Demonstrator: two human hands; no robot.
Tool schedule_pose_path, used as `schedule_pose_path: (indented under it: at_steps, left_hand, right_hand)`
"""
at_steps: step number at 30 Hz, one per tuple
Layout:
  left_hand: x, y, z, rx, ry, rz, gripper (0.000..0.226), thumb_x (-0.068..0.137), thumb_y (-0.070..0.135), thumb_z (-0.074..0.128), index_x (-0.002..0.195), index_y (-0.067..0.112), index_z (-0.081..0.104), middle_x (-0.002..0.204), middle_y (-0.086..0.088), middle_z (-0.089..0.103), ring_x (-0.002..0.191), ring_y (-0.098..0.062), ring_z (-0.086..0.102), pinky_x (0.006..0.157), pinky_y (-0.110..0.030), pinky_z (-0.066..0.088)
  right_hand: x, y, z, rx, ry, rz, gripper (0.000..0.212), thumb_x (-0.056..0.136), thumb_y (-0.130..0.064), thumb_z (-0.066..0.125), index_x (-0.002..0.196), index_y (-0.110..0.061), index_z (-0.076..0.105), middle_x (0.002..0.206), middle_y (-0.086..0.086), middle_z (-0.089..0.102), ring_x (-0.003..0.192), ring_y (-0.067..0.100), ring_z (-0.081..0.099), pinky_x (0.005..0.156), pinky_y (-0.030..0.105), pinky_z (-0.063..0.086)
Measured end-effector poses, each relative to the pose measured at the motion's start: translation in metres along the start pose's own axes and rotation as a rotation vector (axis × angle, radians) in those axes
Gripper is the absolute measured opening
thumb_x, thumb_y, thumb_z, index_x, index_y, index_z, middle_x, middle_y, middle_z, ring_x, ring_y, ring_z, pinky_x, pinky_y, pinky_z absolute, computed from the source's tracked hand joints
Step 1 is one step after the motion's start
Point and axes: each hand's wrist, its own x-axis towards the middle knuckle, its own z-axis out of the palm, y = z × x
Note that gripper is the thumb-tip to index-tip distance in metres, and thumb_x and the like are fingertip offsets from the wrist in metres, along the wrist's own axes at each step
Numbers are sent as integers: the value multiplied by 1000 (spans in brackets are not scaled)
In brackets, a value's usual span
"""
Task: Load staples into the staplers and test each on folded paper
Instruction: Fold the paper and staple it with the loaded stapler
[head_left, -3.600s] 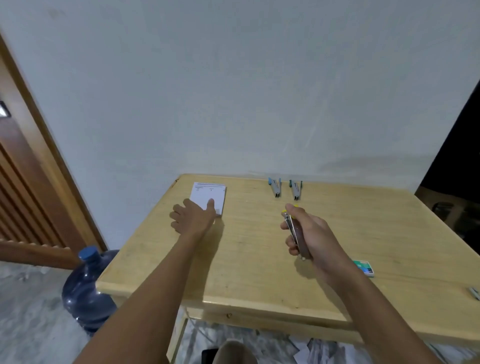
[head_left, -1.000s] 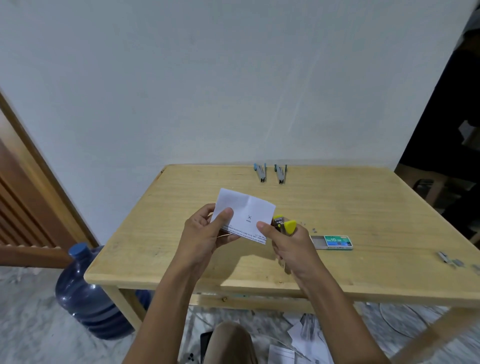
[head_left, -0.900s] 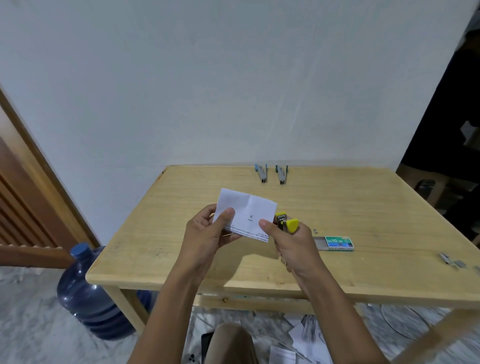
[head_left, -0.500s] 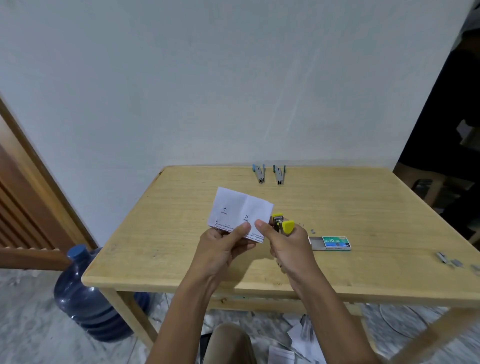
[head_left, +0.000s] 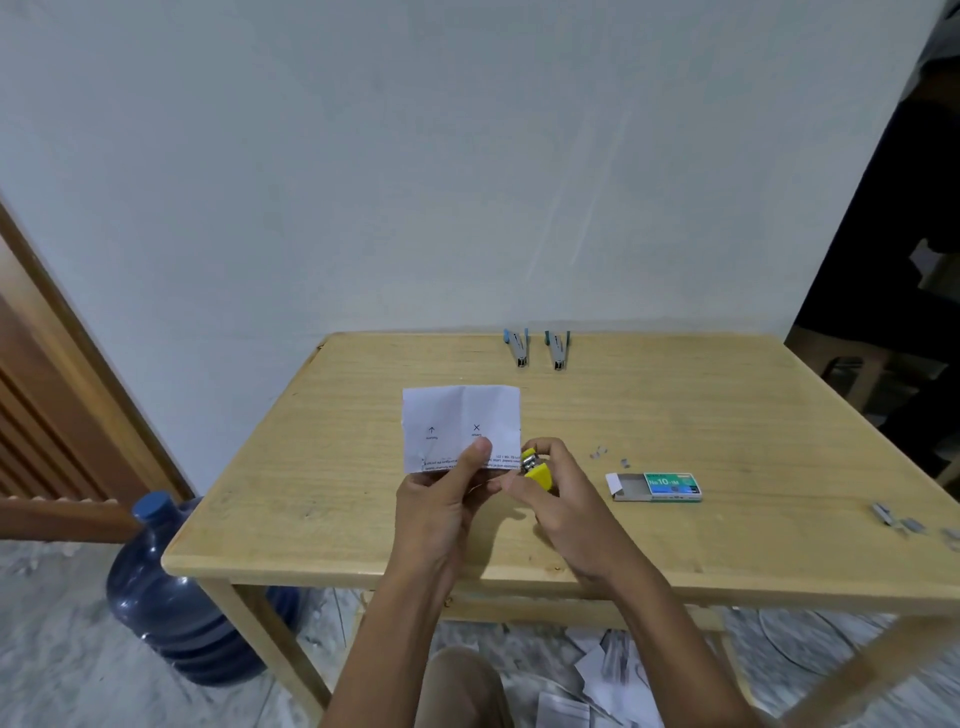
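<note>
A pale wooden worktop (head_left: 363, 493) stands against a bare white wall. Left of the open staple box (head_left: 657, 487), the left hand (head_left: 441, 499) pinches the folded paper (head_left: 457, 415) by its lower edge, lifting it so its corner meets the mouth of the yellow stapler (head_left: 537, 470). The right hand (head_left: 561, 499) is curled round that stapler, seemingly poised to squeeze for the test. Beyond the box, by the wall, two blue staplers (head_left: 517, 347) lie side by side, likely awaiting their turn.

Plain home room: wooden table (head_left: 675, 410), big water jug (head_left: 176, 613), wooden door (head_left: 47, 415).
</note>
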Motion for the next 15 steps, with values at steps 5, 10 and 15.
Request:
schedule_pose_path:
  at_steps: [5, 10, 15]
  left_hand:
    - [-5, -1, 0, 18, 4, 59, 34, 74, 7, 79, 106, 4, 71, 100, -17, 75, 92, -33, 71, 84, -41, 57]
    - [-5, -2, -7, 108, -3, 124, 22, 75, 8, 82, 95, 14, 78, 100, -16, 75, 99, -35, 71, 88, -44, 55]
    - [-6, -1, -11, 146, -27, 124, 25, 72, 16, 81, 97, 14, 77, 102, -18, 74, 101, -40, 70, 91, -48, 55]
  right_hand:
    - [1, 0, 1, 65, -142, 23, 38, 83, -44, 55, 112, -27, 38, 88, -11, 56, 53, -8, 50, 54, 12, 34]
    - [0, 2, 2, 100, -163, -3, 36, 92, -39, 59, 115, -20, 39, 80, -16, 52, 60, -10, 53, 58, 13, 38]
    - [-2, 1, 2, 114, -149, -34, 38, 91, -39, 64, 119, -21, 44, 91, -13, 59, 66, -7, 53, 67, 18, 40]
